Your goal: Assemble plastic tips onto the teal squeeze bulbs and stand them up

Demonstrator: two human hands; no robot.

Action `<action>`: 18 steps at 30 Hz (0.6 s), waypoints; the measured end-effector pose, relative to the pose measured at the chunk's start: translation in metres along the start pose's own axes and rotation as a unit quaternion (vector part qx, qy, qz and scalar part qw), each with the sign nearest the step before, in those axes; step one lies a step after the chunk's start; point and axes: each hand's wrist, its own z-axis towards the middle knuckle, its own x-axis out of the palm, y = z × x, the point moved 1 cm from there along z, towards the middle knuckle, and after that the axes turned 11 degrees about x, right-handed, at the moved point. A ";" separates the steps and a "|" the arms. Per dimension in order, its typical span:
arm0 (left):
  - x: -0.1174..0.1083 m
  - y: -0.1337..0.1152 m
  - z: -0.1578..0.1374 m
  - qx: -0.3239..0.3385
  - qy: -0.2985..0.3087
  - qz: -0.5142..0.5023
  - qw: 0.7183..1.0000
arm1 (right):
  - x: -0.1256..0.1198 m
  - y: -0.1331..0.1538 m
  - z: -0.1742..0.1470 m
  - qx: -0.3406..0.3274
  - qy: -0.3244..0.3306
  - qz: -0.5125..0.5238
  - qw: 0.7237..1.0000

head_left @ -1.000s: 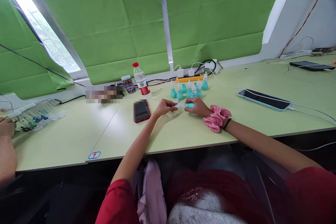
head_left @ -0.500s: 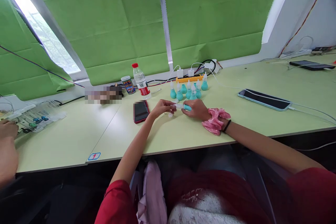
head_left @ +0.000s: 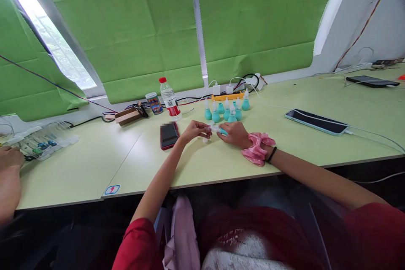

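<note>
My right hand (head_left: 234, 133) is wrapped round a teal squeeze bulb (head_left: 223, 131), most of it hidden in the fingers. A clear plastic nozzle (head_left: 215, 128) extends from the bulb towards my left hand (head_left: 196, 131), whose thumb and fingers pinch its far end. Whether the nozzle is fully seated on the bulb, I cannot tell. A small whitish piece (head_left: 205, 139) lies on the table just below my left fingertips. Behind my hands several teal bulbs (head_left: 215, 117) stand upright, most with clear pointed nozzles. One bulb (head_left: 220, 108) appears to have no nozzle.
A red-edged phone (head_left: 169, 136) lies left of my hands, before a water bottle (head_left: 171, 100) and a can (head_left: 154, 103). Behind the bulbs is a yellow power strip (head_left: 226, 96). Another phone (head_left: 316, 122) charges at right. Someone else's hand (head_left: 12, 158) rests by clear packaging (head_left: 47, 141).
Both hands stay together at the bulb and nozzle, with the right hand shifted very slightly left. The view has tilted a little. Nothing was let go.
</note>
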 end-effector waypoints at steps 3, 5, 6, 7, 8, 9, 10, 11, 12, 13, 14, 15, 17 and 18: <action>0.000 0.002 0.000 -0.002 0.001 0.002 1.000 | -0.003 0.000 0.001 0.004 0.026 0.044 0.999; 0.000 0.002 0.000 -0.002 0.005 0.002 1.000 | -0.005 -0.001 0.001 0.010 0.045 0.080 0.996; 0.000 0.002 0.000 -0.002 0.008 0.001 1.000 | -0.005 -0.001 0.002 0.014 0.055 0.099 0.993; 0.000 0.001 -0.001 -0.002 0.010 0.001 1.000 | -0.005 -0.001 0.003 0.021 0.067 0.120 0.990; 0.000 0.000 -0.001 -0.002 0.012 0.000 1.000 | -0.005 -0.001 0.004 0.029 0.081 0.141 0.986; 0.001 -0.001 -0.002 -0.002 0.013 -0.001 1.000 | -0.005 -0.002 0.004 0.038 0.097 0.164 0.981; 0.001 -0.003 -0.002 -0.002 0.015 -0.002 1.000 | -0.004 -0.002 0.005 0.048 0.116 0.186 0.974; 0.001 -0.004 -0.003 -0.002 0.016 -0.004 1.000 | -0.004 -0.002 0.005 0.059 0.137 0.208 0.967; 0.002 -0.005 -0.003 -0.003 0.019 -0.005 1.000 | -0.003 -0.002 0.006 0.070 0.158 0.230 0.958; 0.002 -0.007 -0.003 -0.005 0.021 -0.007 1.000 | -0.003 -0.002 0.006 0.080 0.179 0.250 0.948; 0.002 -0.007 -0.004 -0.007 0.024 -0.010 1.000 | -0.004 -0.002 0.007 0.089 0.197 0.268 0.939; 0.002 -0.008 -0.004 -0.008 0.025 -0.013 1.000 | -0.005 -0.001 0.007 0.097 0.214 0.286 0.929; 0.002 -0.009 -0.004 -0.009 0.028 -0.020 0.999 | -0.007 -0.001 0.008 0.111 0.240 0.316 0.911; 0.002 -0.009 -0.004 -0.008 0.027 -0.024 0.999 | -0.008 -0.001 0.009 0.118 0.251 0.330 0.902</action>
